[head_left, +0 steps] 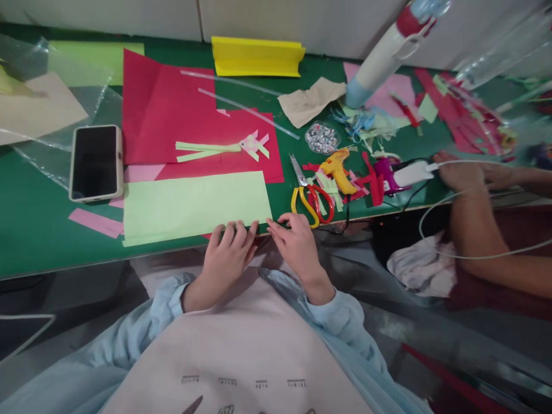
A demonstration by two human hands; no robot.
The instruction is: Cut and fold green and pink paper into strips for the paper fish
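Green tabletop, light-green paper sheet
Left hand over the sheet's near edge, right hand at its near-right corner; cannot tell whether either pinches it.

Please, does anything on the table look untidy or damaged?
Yes: the beige piece beside the white bottle looks wrinkled, with uneven edges. Also, loose paper scraps lie scattered around the yellow glue gun.
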